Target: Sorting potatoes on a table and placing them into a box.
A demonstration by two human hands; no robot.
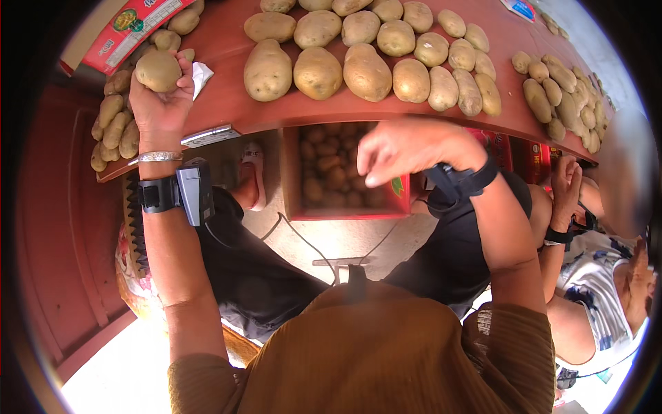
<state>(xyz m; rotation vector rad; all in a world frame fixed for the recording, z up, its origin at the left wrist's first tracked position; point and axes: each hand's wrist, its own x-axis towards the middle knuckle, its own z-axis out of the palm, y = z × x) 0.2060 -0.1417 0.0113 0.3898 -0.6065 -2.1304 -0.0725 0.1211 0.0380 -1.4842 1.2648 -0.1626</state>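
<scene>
A round potato (158, 71) rests in my left hand (164, 111), palm up over the left end of the red-brown table (217, 98). Around that hand lies a heap of potatoes (116, 129), with a piece of white paper (201, 77) beside its fingers. My right hand (408, 150), slightly blurred, hangs in front of the table edge with its fingers curled and no object seen in it. Below it is an open box (351, 213) of potatoes, partly covered by the hand. Rows of potatoes (367, 72), larger on the left, lie on the tabletop ahead.
A red printed carton (129, 39) stands at the upper left. At right sits another person (595, 290), near another potato pile (563, 98). A metal hinge (209, 136) is on the table edge. Cables (305, 243) run across the floor between my legs.
</scene>
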